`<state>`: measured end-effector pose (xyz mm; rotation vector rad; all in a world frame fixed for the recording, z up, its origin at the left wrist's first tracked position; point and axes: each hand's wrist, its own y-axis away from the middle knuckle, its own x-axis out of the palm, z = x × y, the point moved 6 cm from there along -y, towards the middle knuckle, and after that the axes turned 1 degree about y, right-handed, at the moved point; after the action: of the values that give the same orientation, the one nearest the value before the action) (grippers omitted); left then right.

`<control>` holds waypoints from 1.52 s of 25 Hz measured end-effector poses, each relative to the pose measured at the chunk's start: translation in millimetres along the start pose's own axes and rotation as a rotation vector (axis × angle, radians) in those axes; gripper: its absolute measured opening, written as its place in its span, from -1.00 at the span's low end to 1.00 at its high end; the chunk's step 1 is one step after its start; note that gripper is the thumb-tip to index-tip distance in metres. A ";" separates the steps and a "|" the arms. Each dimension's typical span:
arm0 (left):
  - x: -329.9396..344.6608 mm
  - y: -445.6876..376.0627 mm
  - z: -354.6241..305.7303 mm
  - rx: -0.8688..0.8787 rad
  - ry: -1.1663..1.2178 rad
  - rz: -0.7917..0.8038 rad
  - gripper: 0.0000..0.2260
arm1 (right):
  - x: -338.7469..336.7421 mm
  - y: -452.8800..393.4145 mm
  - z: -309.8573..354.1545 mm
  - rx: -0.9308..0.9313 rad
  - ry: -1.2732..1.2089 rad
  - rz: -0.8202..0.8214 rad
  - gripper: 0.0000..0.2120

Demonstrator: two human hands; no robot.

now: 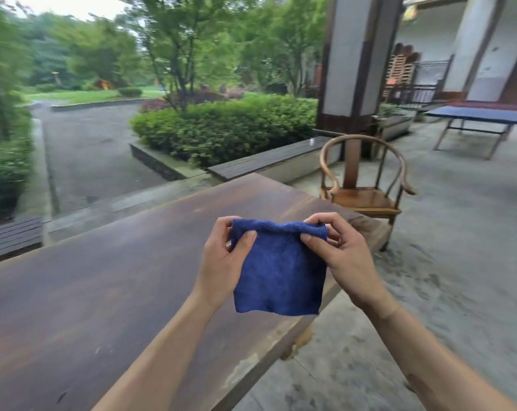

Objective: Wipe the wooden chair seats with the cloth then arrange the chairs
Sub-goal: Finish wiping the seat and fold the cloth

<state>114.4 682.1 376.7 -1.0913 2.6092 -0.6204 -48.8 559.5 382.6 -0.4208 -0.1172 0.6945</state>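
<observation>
A person holds a blue cloth [279, 268] up in the lower middle of the frame, above the near right edge of a long dark wooden table [103, 292]. The left hand [224, 256] pinches the cloth's upper left corner, thumb in front and fingers curled behind the fabric. The right hand [340, 253] pinches the upper right corner in the same way, thumb pressed on the front. Both hands are closed on the cloth, which hangs down between them as a folded square, its top edge stretched from one hand to the other and its bottom edge loose.

The table runs from the lower left of the frame toward the centre. Just past its far right corner, at centre right, stands a wooden chair [366, 185] with a rounded horseshoe back and a glossy brown seat. The chair stands on a grey concrete floor [458, 247] and is well apart from the cloth.

Behind the chair rises a pale pillar [352, 54] with dark trim. In the upper right stands a blue table-tennis table [482, 114]. A low dark bench [269, 161] lines the edge of the floor, with green hedges [221, 126] and a wet paved path [97, 149] beyond it in the upper left.
</observation>
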 end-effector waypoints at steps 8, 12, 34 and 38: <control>41.4 -34.1 32.4 -0.028 0.068 0.202 -0.90 | -28.8 4.1 -15.9 0.006 0.084 -0.196 -0.81; 73.9 -39.8 54.2 -0.047 0.084 0.274 -0.92 | -51.4 8.8 -36.9 0.038 0.103 -0.303 -0.80; 395.8 -245.9 156.6 -0.073 0.098 0.373 -0.95 | -339.2 -201.4 -159.9 0.115 0.227 -0.483 -0.88; 429.9 -289.8 185.3 -0.068 0.113 0.371 -0.99 | -367.4 -248.3 -189.2 0.106 0.228 -0.489 -0.88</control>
<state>66.6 136.1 324.6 -0.5759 2.8432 -0.5234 -136.2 88.8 325.6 -0.3487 0.0340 0.1683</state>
